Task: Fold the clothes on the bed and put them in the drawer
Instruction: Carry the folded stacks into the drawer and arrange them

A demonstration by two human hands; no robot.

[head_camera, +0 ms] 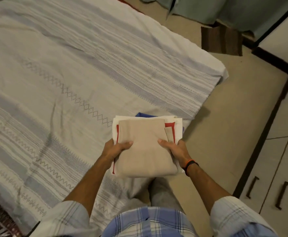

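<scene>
The left hand [116, 148] grips the left edge of a stack of folded clothes [146, 146], its thumb lying flat on top of the uppermost piece and its fingers curled out of sight beneath the pile. The right hand [174, 149] grips the right edge in the same way, thumb pressed on top and fingers tucked under; a black and orange band [189, 165] circles its wrist. The stack is held between the two hands, above the near corner of the bed and in front of the person's checked blue shirt [150, 223]. On top lies a beige folded garment [145, 151], smooth and rectangular, with a narrow flap showing at its right side. Below it are a red folded piece [171, 128], seen as thin strips, a white folded cloth [178, 127], and at the far side a corner of blue fabric [142, 115]. The bed wears a pale grey and cream striped woven bedspread [71, 65]. To the right stand cream cabinet drawers with dark bar handles [282, 195].
</scene>
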